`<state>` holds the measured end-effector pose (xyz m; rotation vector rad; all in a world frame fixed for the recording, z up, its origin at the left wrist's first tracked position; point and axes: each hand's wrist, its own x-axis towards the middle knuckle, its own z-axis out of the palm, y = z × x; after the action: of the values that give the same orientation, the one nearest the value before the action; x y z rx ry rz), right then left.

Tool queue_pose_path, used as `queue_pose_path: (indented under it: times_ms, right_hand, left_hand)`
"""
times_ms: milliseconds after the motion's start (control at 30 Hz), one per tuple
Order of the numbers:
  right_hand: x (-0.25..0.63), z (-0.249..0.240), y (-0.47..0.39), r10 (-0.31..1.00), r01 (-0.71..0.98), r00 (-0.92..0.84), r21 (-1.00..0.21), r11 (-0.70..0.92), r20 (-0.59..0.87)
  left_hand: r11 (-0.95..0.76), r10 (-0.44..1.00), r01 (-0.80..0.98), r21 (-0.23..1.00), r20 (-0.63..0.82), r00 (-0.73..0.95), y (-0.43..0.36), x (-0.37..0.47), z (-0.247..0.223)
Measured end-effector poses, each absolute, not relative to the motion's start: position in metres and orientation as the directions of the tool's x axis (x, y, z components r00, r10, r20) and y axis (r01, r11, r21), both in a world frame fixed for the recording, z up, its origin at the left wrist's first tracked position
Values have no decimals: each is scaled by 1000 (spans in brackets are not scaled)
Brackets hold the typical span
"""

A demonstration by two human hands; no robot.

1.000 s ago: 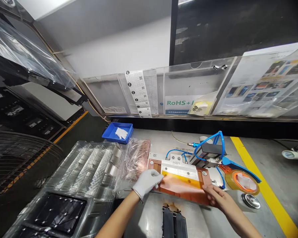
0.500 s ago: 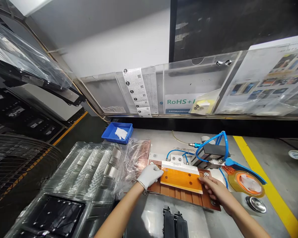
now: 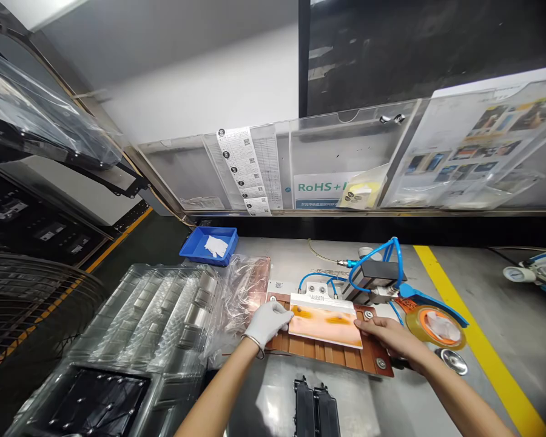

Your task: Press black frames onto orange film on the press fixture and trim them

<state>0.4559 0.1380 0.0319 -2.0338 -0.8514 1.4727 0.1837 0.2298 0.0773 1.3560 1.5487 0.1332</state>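
A glossy orange sheet with a pale edge [image 3: 325, 331] lies over the brown grooved fixture [image 3: 346, 357], light glaring off its surface. My left hand [image 3: 268, 325], in a white glove, pinches the sheet's left edge. At its right edge my bare right hand [image 3: 384, 334] holds the corner between thumb and fingers. Behind the sheet is a white block marked JJ-25070 [image 3: 318, 299], with blue air hoses [image 3: 321, 276] running to a dark cylinder [image 3: 377, 276].
Clear plastic trays [image 3: 164, 315] stand at the left, beside crumpled film [image 3: 239, 297]. A blue bin [image 3: 195, 246] holds a white glove. Two black parts [image 3: 316, 409] lie in front; a tape roll [image 3: 437, 328] and metal-topped container [image 3: 451, 362] are at the right.
The orange sheet now catches bright glare where it looked evenly orange before, so its tilt seems changed. Both hands still hold its edges. The whole view has shifted slightly.
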Motion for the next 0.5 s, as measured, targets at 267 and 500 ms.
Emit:
queue_pose_path:
  times_ms: [267, 500]
  right_hand:
    - [491, 46, 123, 839, 479, 271, -690, -543, -472]
    - [507, 43, 72, 945, 657, 197, -681, -324, -260]
  left_hand:
    - [401, 770, 656, 639, -623, 137, 227, 185, 72]
    - [396, 779, 655, 643, -613, 130, 226, 183, 65]
